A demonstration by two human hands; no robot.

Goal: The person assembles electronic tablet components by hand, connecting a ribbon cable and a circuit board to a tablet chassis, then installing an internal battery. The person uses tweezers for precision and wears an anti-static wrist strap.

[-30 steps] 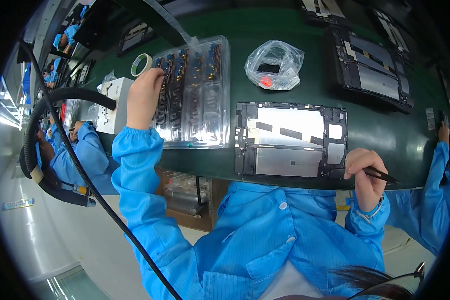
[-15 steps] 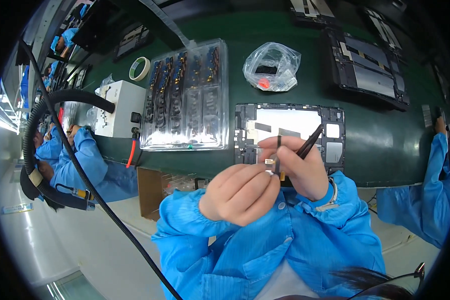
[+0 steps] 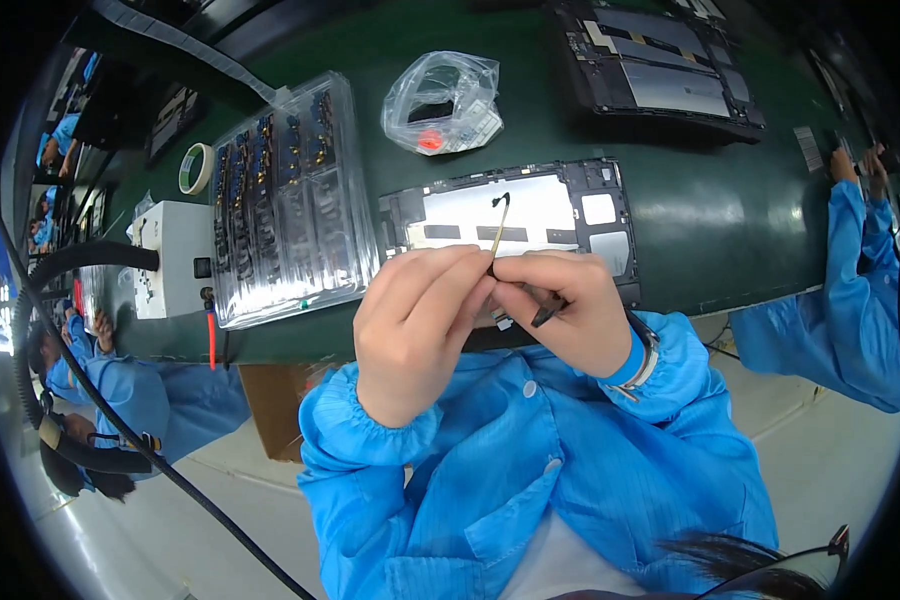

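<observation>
A thin flex cable point(image 3: 501, 228), yellowish with a black end, rises from between my pinched fingertips. My left hand point(image 3: 410, 320) is closed on its lower part. The fingers of my right hand point(image 3: 575, 312) meet the left ones at the same spot, pinched together. Black tweezers point(image 3: 547, 314) lie in the right hand, mostly hidden by the fingers. Behind both hands, flat on the bench, is an opened tablet body point(image 3: 595, 180) with a silver middle and dark strips; the hands cover its near edge.
Left of the tablet stands a clear plastic tray point(image 3: 345, 130) of small parts. A white box point(image 3: 175, 245) with a black hose and a tape roll point(image 3: 196, 168) are farther left. Beyond lies a plastic bag point(image 3: 450, 80); stacked tablet bodies point(image 3: 670, 90) sit far right. Co-workers flank me.
My hands have drawn together, the left one turned upward, and the flex cable now points up. The tweezers no longer stick out to the upper right. The view has shifted to the right.
</observation>
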